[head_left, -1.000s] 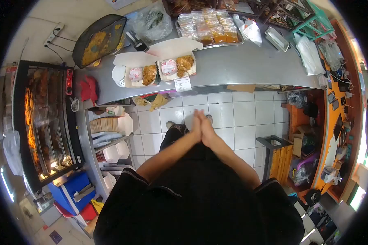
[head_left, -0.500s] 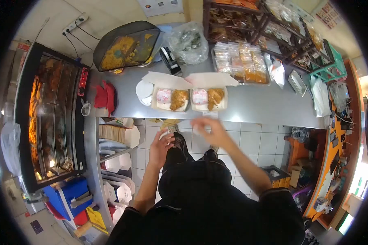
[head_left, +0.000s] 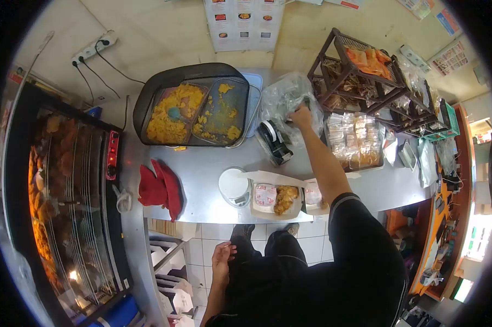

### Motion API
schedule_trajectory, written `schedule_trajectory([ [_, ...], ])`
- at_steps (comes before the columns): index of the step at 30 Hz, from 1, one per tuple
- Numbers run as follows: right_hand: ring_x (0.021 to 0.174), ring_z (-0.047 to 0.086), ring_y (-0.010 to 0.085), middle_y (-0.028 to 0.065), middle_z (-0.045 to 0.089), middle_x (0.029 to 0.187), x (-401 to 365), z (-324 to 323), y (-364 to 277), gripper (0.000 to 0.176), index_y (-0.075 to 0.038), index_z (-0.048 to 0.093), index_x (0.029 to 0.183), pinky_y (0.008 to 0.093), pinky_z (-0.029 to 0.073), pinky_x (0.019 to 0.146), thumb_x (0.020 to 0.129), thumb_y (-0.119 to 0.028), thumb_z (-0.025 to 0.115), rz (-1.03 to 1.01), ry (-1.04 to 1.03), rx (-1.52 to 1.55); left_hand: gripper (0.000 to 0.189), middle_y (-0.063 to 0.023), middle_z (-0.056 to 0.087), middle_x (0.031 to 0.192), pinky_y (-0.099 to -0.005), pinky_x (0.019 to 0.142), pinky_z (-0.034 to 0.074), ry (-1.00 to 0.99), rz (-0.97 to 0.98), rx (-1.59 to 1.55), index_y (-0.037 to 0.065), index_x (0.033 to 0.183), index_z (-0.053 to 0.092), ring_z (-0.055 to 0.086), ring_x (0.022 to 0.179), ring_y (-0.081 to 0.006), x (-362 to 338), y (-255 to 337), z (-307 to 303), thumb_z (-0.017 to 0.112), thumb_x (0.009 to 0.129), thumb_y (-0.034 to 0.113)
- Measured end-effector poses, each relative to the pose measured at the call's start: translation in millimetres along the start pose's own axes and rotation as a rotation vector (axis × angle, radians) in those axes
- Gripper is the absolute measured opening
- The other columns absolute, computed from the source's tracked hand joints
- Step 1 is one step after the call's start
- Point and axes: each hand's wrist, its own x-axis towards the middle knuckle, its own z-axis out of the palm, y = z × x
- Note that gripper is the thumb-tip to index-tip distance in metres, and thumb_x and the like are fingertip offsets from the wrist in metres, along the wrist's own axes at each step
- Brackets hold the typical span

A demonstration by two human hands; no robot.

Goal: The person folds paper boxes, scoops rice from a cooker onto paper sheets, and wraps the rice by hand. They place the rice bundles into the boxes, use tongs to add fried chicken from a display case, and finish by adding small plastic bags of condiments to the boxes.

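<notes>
My right hand [head_left: 301,116] reaches into the clear plastic bag [head_left: 281,98] at the back of the counter, its fingers closed on something I cannot make out. My left hand [head_left: 222,257] hangs low in front of the counter with its fingers curled; what it holds, if anything, is too small to tell. Near the front edge an open white box [head_left: 259,211] holds a wrapped pack [head_left: 265,196] and a piece of fried chicken [head_left: 286,199]. A second box [head_left: 315,208] is partly hidden by my right arm. A black tape dispenser [head_left: 276,146] stands beside the bag.
Mesh-covered trays of yellow food [head_left: 175,111] sit at the back left. A white scale [head_left: 234,184] and red cloth mitts [head_left: 160,188] lie nearer. Small packets [head_left: 355,139] fill a tray below brown crates [head_left: 360,82]. A heated cabinet [head_left: 71,207] stands left.
My right hand has moved from the front edge up to the plastic bag. My left hand is lower. The view has shifted forward over the counter.
</notes>
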Motion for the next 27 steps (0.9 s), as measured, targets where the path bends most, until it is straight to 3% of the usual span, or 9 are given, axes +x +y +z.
schedule_trajectory([
  [4,0.088,0.070,0.0365,0.0168,0.074,0.096,17.7,16.2,14.0,0.032,-0.009,0.074,0.089,0.0443,0.055,0.078,0.067,-0.031,0.079,0.179,-0.029,-0.111,0.028,-0.0061,0.069,0.108,-0.0287,0.082,0.047,0.011,-0.062,-0.017,0.008,0.121,0.061,0.062,0.096,-0.0134,11.2,12.9,-10.0,0.054,0.104,0.029],
  [12,0.077,0.069,0.0365,0.0177,0.070,0.082,7.9,-47.3,20.5,0.021,-0.005,0.070,0.086,0.0455,0.053,0.071,0.073,-0.022,0.071,-0.085,-0.052,-0.060,0.024,-0.0055,0.067,0.106,-0.0294,0.084,0.046,-0.004,-0.024,-0.010,0.008,0.119,0.061,0.061,0.096,-0.0138,25.8,28.7,20.9,0.056,0.103,0.026],
  [16,0.076,0.069,0.0348,0.0178,0.069,0.080,-29.2,-116.9,3.1,0.014,-0.005,0.068,0.087,0.0419,0.053,0.069,0.076,-0.013,0.066,-0.332,-0.015,0.091,0.024,-0.0065,0.065,0.104,-0.0301,0.091,0.046,0.038,0.327,0.224,0.003,0.117,0.059,0.061,0.098,-0.0159,32.2,25.8,55.9,0.065,0.095,0.011],
  [18,0.086,0.067,0.0429,0.0201,0.070,0.090,-85.6,-206.7,-59.2,0.021,-0.006,0.067,0.095,0.0510,0.052,0.077,0.076,-0.013,0.064,-0.388,-0.235,0.217,0.039,-0.0087,0.065,0.108,-0.0324,0.093,0.046,0.133,0.537,0.400,0.001,0.123,0.056,0.061,0.102,-0.0169,22.5,66.5,103.0,0.072,0.089,0.009],
  [20,0.073,0.068,0.0325,0.0128,0.068,0.078,-144.5,-252.5,-85.3,0.014,-0.009,0.065,0.088,0.0415,0.052,0.065,0.077,-0.003,0.063,-0.601,-0.547,0.296,0.052,-0.0129,0.059,0.125,-0.0330,0.093,0.047,0.120,0.879,0.715,0.000,0.133,0.048,0.060,0.109,-0.0190,14.2,109.7,145.8,0.072,0.087,0.003],
  [22,0.073,0.067,0.0310,0.0115,0.065,0.077,-191.4,-280.4,-102.5,0.020,-0.011,0.064,0.096,0.0416,0.050,0.065,0.078,-0.005,0.065,-0.919,-0.924,0.252,0.059,-0.0131,0.062,0.122,-0.0331,0.091,0.049,0.014,0.933,0.797,0.000,0.137,0.043,0.062,0.106,-0.0193,7.5,129.7,188.1,0.073,0.087,0.003],
  [24,0.075,0.066,0.0290,0.0088,0.065,0.078,-229.8,-283.3,-101.8,0.023,-0.012,0.063,0.104,0.0412,0.049,0.066,0.083,-0.011,0.070,-0.987,-1.109,0.340,0.059,-0.0123,0.065,0.116,-0.0326,0.088,0.051,-0.145,0.790,0.675,-0.001,0.137,0.046,0.065,0.100,-0.0191,4.0,122.7,204.8,0.075,0.086,0.004],
  [26,0.076,0.065,0.0260,0.0070,0.065,0.078,-219.7,-295.8,-105.1,0.023,-0.011,0.062,0.105,0.0399,0.050,0.068,0.085,-0.015,0.072,-0.947,-1.207,0.400,0.052,-0.0105,0.070,0.106,-0.0315,0.083,0.052,-0.339,0.409,0.356,-0.002,0.131,0.055,0.067,0.092,-0.0182,3.0,95.3,203.3,0.077,0.085,0.006],
  [27,0.077,0.065,0.0245,0.0061,0.064,0.077,-213.8,-296.4,-104.3,0.023,-0.010,0.061,0.105,0.0392,0.050,0.068,0.086,-0.017,0.073,-0.909,-1.265,0.443,0.043,-0.0096,0.072,0.101,-0.0307,0.080,0.053,-0.274,0.370,0.405,-0.003,0.123,0.060,0.068,0.088,-0.0174,1.5,94.0,203.2,0.077,0.085,0.007],
])
